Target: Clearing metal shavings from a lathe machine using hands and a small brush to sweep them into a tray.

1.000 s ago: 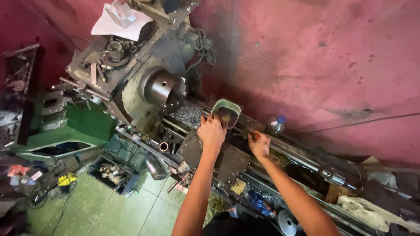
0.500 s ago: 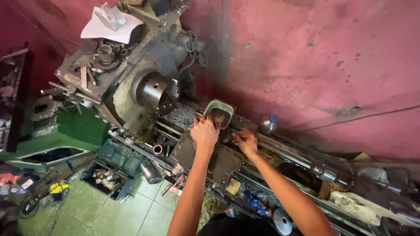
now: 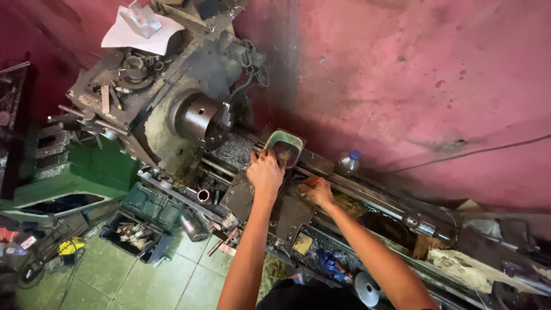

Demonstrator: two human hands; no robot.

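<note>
A grimy metal lathe (image 3: pixel 189 86) stands against a pink wall, its round chuck (image 3: pixel 201 117) facing right. My left hand (image 3: pixel 265 173) rests on the carriage (image 3: pixel 252 198), fingers curled against the near rim of a small rectangular metal tray (image 3: pixel 285 146) with dark liquid in it. My right hand (image 3: pixel 315 189) lies just right of it on the carriage, closed around a small orange-tipped object that is mostly hidden. Whether the left hand grips the tray rim is unclear.
A plastic bottle with a blue cap (image 3: pixel 347 163) stands by the wall behind the lathe bed. White paper (image 3: pixel 140 28) lies on the headstock among loose tools. A green bin (image 3: pixel 152 204) and a box of parts (image 3: pixel 133 234) sit on the green tiled floor.
The view has shifted slightly. Both hands have stayed on the carriage by the tray, with the right hand drawn a little closer to the left.
</note>
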